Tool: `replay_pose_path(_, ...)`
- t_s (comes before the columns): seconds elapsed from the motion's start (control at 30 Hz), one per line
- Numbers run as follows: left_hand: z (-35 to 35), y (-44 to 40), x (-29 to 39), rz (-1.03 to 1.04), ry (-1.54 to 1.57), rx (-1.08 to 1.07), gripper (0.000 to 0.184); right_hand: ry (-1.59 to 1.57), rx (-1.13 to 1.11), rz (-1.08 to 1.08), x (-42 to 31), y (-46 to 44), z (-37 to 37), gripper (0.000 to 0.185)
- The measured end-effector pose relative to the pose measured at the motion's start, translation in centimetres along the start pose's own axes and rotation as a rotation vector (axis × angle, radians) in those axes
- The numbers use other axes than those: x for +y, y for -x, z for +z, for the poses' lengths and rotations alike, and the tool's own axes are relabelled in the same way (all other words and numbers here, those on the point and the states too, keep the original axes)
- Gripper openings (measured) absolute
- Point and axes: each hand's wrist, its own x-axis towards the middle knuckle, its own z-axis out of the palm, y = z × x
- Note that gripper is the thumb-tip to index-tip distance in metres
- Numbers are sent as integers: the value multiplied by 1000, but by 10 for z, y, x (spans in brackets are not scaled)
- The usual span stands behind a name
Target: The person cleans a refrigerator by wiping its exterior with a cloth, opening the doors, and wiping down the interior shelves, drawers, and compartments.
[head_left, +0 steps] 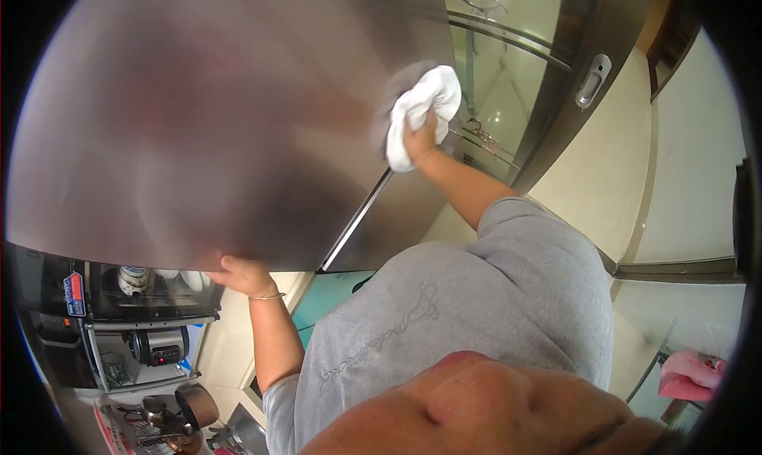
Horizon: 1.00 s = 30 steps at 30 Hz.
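Observation:
A white cloth (pixel 435 91) is bunched under my right hand (pixel 421 139), which presses it against a large, shiny brown-grey panel (pixel 206 129) that looks like a refrigerator door. The cloth is near the panel's right edge, just above the end of a bright strip (pixel 357 221) that runs along a seam. My left hand (pixel 244 277), with a bracelet at the wrist, rests at the panel's lower edge. Its thumb and fingers are apart and stretched out, touching or very near that edge; part of the fingers is hard to make out.
Lower left, a dark cabinet (pixel 97 296) holds crockery and a small appliance (pixel 159 346) with a red light. Pots (pixel 197 406) stand below it. To the right are a patterned glass sliding door (pixel 508 82) with a recessed handle (pixel 594 82), and a pink cloth item (pixel 690 375).

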Motion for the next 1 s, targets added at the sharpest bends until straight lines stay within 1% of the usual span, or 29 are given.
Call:
replay_pose_path(0.03,1,-1,2,2,-6,3,77,-17,-5,-107,-18,12,-2,89)
replay_pose_path(0.1,3,0,7,-25,-15,2,75,85,0,-167,-48,8,-3,92)
replay_pose_path(0.13,3,1,8,-52,-24,1,74,22,18,-191,-54,-7,-5,94)
replay_pose_path(0.17,4,1,7,-57,-30,-4,74,22,91,-251,-41,-27,2,95)
replay_pose_path(0.2,5,2,6,-47,-36,13,72,15,130,-226,-38,-54,1,94)
replay_pose_path(0.27,7,2,7,-47,-52,32,71,-37,163,-78,-25,-119,-7,88)
replay_pose_path(0.3,9,-3,12,-8,-48,10,70,-37,229,-32,2,-157,-5,83)
replay_pose_path(0.33,10,-4,13,31,-43,-12,69,-199,214,10,14,-189,-16,77)
replay_pose_path(0.37,10,-3,10,22,-51,-17,69,-178,113,130,50,-218,-22,73)
replay_pose_path(0.43,6,0,2,-18,-20,-11,70,-201,43,350,78,-237,-38,71)
replay_pose_path(0.53,9,2,2,6,-104,31,72,-199,37,546,110,-201,-39,68)
replay_pose_path(0.67,6,6,-3,-42,-159,18,74,-260,65,723,122,-102,-18,65)
replay_pose_path(0.73,12,5,2,-40,-127,83,73,-324,60,820,106,-45,-9,64)
replay_pose_path(0.83,4,7,-14,4,-77,28,73,-430,10,973,74,40,2,62)
replay_pose_path(0.97,3,8,-5,-57,-106,66,74,-569,-104,1183,22,132,2,59)
replay_pose_path(1.0,1,4,-3,-17,-77,-6,74,-581,-125,1215,11,144,1,59)
